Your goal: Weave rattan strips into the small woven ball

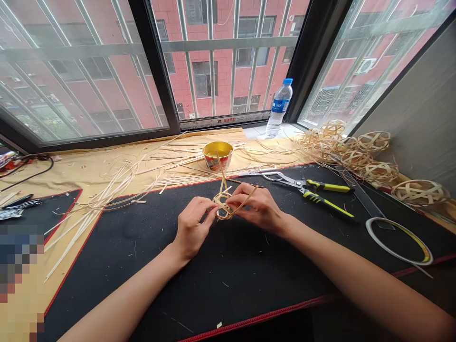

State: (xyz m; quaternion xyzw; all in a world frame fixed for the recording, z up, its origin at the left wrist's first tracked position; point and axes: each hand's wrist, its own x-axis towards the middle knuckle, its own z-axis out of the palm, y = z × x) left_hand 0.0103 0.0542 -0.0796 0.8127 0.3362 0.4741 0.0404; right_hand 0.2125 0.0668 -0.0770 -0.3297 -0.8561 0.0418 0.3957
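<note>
So, hands: together over the mat, with the left hand (194,225) and the right hand (254,206) both pinching one small woven bamboo ball (223,207), their fingertips closing on it from opposite sides.

Position: the ball sits between the hands, above the middle of the black desk mat (249,280) and well forward of the person's body. How high it is held above the mat is hard to tell.

Axis: the ball is nearly round, so its body has no clear long axis, but its strip ends do give it direction. One points forward, away from the person, toward the yellow-rimmed bowl (217,155); another runs right, across the right hand's fingers (245,194).

Nearer hand: the right, narrowly. Its fingers lap over the ball's upper right side, while the left fingertips (212,211) meet it from the left.

Things: long-handled shears with yellow-and-black grips (306,187) lie beyond the right hand. A white tape roll (399,242) sits further right, and loose bamboo strips (117,183) spread left of the bowl over a tan sheet (89,171).

Rest: woven bamboo balls (374,141) are heaped along the right side — one (420,192) sits apart at the end. A water bottle (280,108) stands by the barred window (228,45).
</note>
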